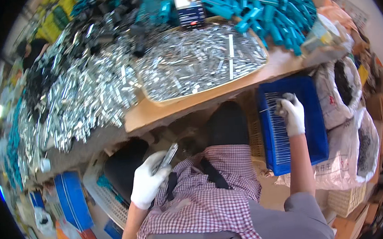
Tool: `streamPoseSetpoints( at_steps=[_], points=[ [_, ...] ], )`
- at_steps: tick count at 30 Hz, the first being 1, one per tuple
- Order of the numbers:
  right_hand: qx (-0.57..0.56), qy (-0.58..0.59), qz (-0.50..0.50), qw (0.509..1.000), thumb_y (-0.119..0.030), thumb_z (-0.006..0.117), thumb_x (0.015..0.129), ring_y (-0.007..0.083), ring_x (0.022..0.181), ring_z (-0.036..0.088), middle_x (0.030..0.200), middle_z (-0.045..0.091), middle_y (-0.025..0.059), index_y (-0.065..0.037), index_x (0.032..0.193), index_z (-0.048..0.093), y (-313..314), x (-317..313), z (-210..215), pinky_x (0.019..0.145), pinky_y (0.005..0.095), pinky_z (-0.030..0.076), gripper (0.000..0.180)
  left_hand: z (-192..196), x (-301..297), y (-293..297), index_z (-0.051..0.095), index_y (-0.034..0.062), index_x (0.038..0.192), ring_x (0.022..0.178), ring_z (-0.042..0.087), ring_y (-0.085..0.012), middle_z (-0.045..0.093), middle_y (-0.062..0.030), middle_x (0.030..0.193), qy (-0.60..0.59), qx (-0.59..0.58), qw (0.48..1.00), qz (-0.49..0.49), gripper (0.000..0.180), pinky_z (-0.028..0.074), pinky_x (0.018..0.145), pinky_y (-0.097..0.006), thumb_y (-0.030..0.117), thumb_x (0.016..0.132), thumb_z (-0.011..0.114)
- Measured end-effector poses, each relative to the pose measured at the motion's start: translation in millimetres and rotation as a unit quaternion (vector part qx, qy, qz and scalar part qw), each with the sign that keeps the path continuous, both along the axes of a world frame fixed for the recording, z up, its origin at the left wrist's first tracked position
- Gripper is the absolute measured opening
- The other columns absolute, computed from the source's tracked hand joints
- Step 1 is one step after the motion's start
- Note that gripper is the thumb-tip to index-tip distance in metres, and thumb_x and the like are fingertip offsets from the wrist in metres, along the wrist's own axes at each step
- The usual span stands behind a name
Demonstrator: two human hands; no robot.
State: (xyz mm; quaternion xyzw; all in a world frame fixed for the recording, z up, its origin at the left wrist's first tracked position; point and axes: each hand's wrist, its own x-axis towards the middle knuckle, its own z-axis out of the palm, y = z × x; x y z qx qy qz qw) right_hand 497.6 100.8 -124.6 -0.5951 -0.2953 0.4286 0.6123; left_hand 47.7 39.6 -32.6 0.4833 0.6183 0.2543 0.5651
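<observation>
1. The left hand [149, 179], in a white glove, is raised over the lap, its fingers closed around a narrow silver metal piece [171, 155]. One end sticks out past the fingertips, up and to the right, perhaps held so to leave that end free.

2. The right hand [293, 113], also gloved, reaches into the blue plastic crate [271, 167] on that side. Its fingers are bent over the thin metal rods [281, 144]; whether they are clamped on one I cannot tell from here, though a rod end pokes out just left of them.

3. The rods lie mostly crosswise, stacked along the crate's left part, probably so that they can be picked singly. The crate sits right of the knees, seemingly for easy reach without leaning.

4. Ahead, on the wooden workbench [133, 119], a shallow tray [154, 103] brims with small metal strips, and a loose heap of silver pieces [85, 83] spreads to its left.

5. Teal plastic parts [278, 18] are piled behind the tray, and a small printed box [189, 7] stands at its far edge.

6. Woven sacks [333, 95] crowd the crate's right side, leaving that elbow little spare room; the bench edge hems in the knees. A white plastic basket [95, 178] stands beside the left leg.
</observation>
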Motion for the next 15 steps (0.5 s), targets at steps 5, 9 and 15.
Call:
streamPoseSetpoints(
  at_steps=[5, 9, 15],
  points=[
    [0.009, 0.296, 0.276, 0.914, -0.007, 0.065, 0.088, 0.0314, 0.093, 0.069, 0.108, 0.065, 0.0238, 0.001, 0.119, 0.053, -37.6, -161.5, 14.3, 0.081, 0.0450, 0.061, 0.034, -13.2, -14.3, -8.1, 0.052, -0.0038, 0.137, 0.073, 0.057, -0.0073, 0.065, -0.0078, 0.103, 0.028, 0.138, 0.990, -0.033, 0.060, 0.047, 0.058, -0.020, 0.012, 0.082, 0.069],
    [-0.039, 0.404, 0.419, 0.812, -0.009, 0.071, 0.089, 0.0321, 0.101, 0.069, 0.117, 0.064, 0.0236, 0.003, 0.122, 0.052, -46.5, -264.4, 44.4, 0.090, 0.0449, 0.058, 0.040, 2.2, -27.3, -29.9, 0.053, -0.0031, 0.136, 0.071, 0.055, -0.0058, 0.065, -0.0066, 0.101, -0.002, 0.202, 0.975, 0.088, 0.062, 0.046, 0.058, -0.019, 0.019, 0.082, 0.074],
    [-0.083, 0.240, 0.544, 0.800, -0.008, 0.067, 0.092, 0.0247, 0.095, 0.072, 0.111, 0.069, 0.0184, 0.009, 0.127, 0.056, -42.1, -303.9, 78.7, 0.078, 0.0318, 0.061, 0.040, 21.6, -62.5, -55.9, 0.055, -0.0047, 0.135, 0.064, 0.053, -0.0057, 0.066, -0.0070, 0.096, -0.044, 0.186, 0.950, 0.246, 0.062, 0.043, 0.052, -0.018, 0.024, 0.083, 0.072]
  ],
)
